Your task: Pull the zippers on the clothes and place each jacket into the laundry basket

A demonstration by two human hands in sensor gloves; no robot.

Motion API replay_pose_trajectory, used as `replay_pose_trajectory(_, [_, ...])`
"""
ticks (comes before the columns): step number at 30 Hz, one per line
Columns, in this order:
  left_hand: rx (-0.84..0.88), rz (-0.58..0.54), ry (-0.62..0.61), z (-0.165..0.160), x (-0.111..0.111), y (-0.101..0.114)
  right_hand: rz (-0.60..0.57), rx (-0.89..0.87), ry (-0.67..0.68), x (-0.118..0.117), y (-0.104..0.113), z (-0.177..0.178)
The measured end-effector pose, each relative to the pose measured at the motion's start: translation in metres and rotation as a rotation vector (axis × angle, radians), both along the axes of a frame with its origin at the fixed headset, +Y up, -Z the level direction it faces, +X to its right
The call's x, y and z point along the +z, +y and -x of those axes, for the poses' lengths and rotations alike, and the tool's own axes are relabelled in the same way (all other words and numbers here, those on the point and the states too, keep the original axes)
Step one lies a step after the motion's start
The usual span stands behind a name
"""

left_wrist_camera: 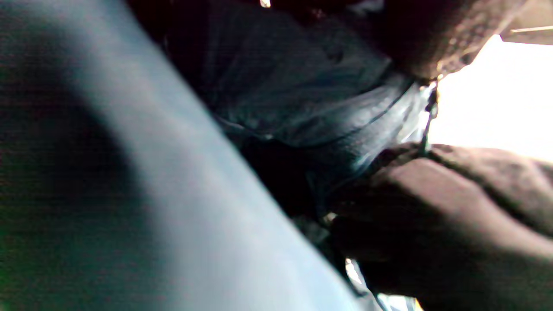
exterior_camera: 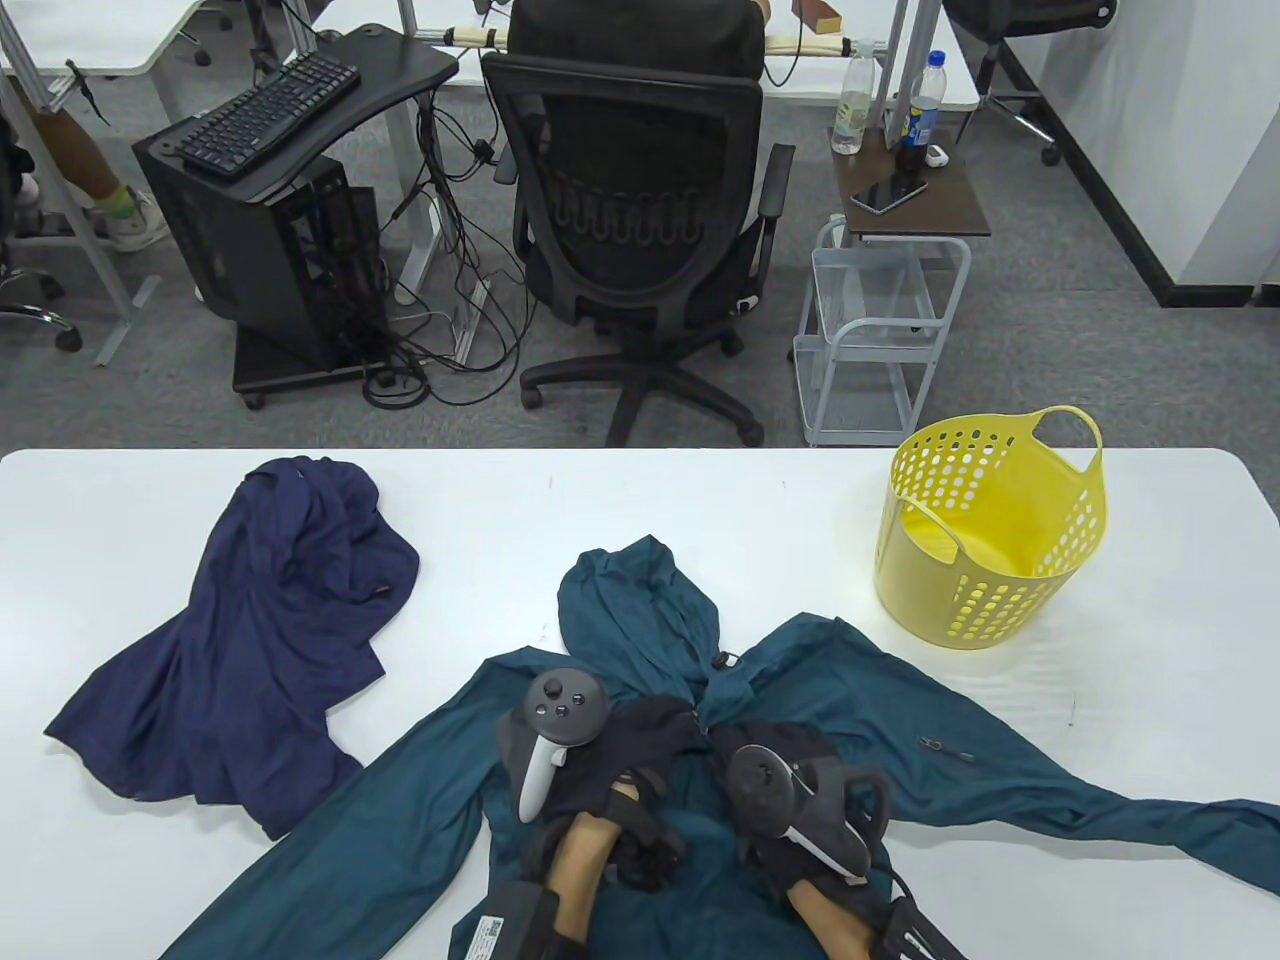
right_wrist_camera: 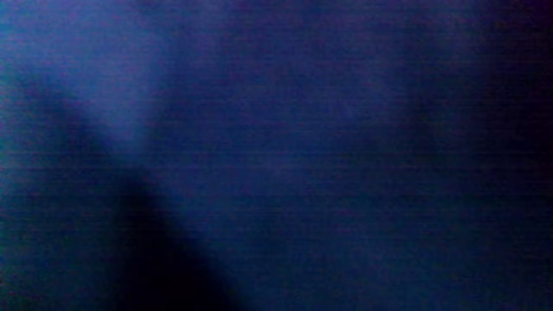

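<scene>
**Teal jacket being zipped, basket unfilled**

A white counter [exterior_camera: 700, 500] in an office is shown. The yellow laundry basket [exterior_camera: 990, 530] holds nothing; 2 jackets remain out. Left of the basket, the teal jacket [exterior_camera: 800, 680] is worked by the left hand [exterior_camera: 640, 760] and right hand [exterior_camera: 800, 790]; their grips cannot be told. Further left, the navy jacket [exterior_camera: 260, 640] lies untouched.
</scene>
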State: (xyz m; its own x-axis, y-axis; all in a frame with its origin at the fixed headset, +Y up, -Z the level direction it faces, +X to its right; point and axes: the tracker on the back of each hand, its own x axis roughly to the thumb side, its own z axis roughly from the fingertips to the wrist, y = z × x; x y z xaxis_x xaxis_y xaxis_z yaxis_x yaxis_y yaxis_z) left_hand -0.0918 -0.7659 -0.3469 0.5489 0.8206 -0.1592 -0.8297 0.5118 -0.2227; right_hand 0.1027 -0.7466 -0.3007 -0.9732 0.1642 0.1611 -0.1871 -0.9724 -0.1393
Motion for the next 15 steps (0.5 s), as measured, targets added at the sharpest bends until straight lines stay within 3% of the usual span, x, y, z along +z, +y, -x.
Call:
replay_pose_trajectory(2, [0.037,0.019,0.031,0.002,0.002,-0.003,0.000,-0.014,0.007,0.000,-0.001,0.000])
replay_pose_trajectory(6, [0.098,-0.022,0.124,0.015,0.001,0.002,0.122,0.058,0.015,-0.004,-0.014,-0.004])
replay_pose_trajectory(12, [-0.173,-0.199,0.320,0.044,0.004,0.012,0.295,0.034,0.058,-0.005,-0.017,-0.013])
replay_pose_trajectory(15, [-0.321,-0.279,0.388,0.048,0.007,0.016,0.297,0.003,0.076,-0.006,-0.018,-0.016])
